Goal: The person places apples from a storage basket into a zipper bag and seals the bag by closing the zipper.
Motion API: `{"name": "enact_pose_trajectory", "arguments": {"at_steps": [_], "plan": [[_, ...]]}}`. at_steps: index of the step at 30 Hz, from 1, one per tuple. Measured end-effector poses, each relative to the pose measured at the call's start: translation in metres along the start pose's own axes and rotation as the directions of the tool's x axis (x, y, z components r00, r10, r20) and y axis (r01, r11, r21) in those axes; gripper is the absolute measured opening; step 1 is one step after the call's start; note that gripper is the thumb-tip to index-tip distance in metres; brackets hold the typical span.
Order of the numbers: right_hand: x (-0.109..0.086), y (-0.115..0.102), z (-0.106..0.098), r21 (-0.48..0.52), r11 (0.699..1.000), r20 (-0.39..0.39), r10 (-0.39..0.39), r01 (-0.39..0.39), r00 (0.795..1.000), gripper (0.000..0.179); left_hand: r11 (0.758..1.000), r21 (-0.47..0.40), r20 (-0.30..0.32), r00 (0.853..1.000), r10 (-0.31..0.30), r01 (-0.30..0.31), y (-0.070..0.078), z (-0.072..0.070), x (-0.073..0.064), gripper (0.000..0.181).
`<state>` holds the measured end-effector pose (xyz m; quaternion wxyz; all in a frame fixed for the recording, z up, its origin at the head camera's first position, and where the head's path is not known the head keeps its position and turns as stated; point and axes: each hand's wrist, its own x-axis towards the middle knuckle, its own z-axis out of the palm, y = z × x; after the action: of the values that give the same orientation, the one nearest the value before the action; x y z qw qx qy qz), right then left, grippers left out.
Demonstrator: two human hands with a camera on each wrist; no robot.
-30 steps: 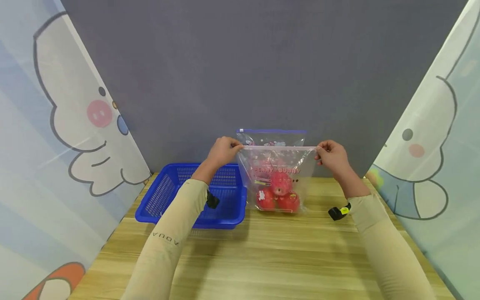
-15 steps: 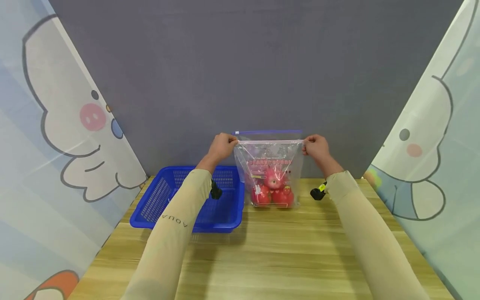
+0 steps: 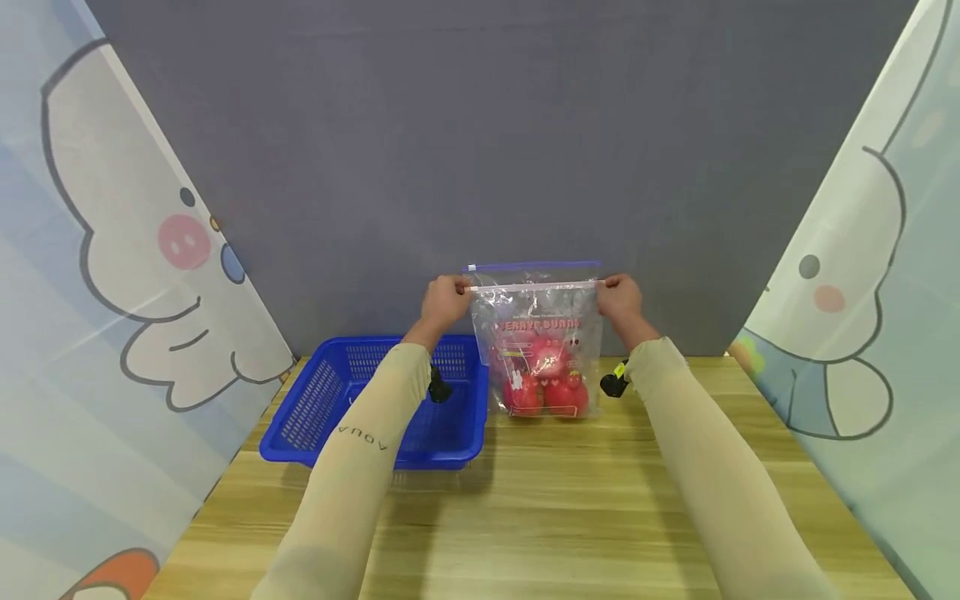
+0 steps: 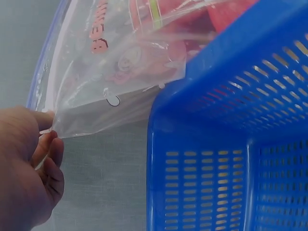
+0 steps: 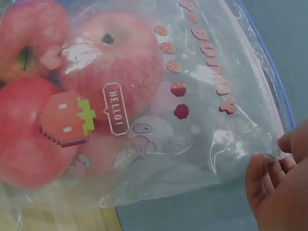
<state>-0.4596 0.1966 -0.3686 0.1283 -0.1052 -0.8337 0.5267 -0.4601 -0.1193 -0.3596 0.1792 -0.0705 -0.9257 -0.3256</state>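
Observation:
A clear zip bag (image 3: 534, 308) with a pale pink top strip and red lettering stands on the table, held taut between both hands. Red apples (image 3: 523, 395) lie in its bottom; the right wrist view shows these apples (image 5: 115, 62) through the printed plastic. My left hand (image 3: 444, 302) pinches the bag's upper left corner, thumb against finger, as the left hand (image 4: 29, 159) shows in the left wrist view. At the upper right corner, my right hand (image 3: 621, 302) pinches the strip's other end. A second clear bag with a purple-blue zip strip (image 3: 536, 266) rises behind.
A blue perforated plastic basket (image 3: 442, 460) stands left of the bag, under the left forearm. The wooden table (image 3: 570, 517) runs up to a grey panel (image 3: 510, 150) behind. Cartoon-printed curtains (image 3: 127, 317) flank both sides.
My right hand has moved left with its corner of the bag, and the pink strip has shifted slightly left and up. Both hands have kept their pinch.

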Motion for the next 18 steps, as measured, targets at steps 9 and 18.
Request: {"name": "enact_pose_trajectory", "arguments": {"at_steps": [9, 18], "plan": [[-0.007, -0.002, -0.002, -0.105, 0.989, -0.069, -0.107, 0.099, 0.992, 0.051, 1.000, 0.023, 0.004, 1.000, 0.015, -0.015, 0.001, -0.009, -0.008, 0.036], [-0.016, -0.021, -0.002, -0.244, 0.930, -0.198, -0.325, 0.275, 0.925, 0.051, 0.991, 0.133, -0.041, 0.999, 0.031, -0.025, 0.003, -0.023, -0.023, 0.048]]}}
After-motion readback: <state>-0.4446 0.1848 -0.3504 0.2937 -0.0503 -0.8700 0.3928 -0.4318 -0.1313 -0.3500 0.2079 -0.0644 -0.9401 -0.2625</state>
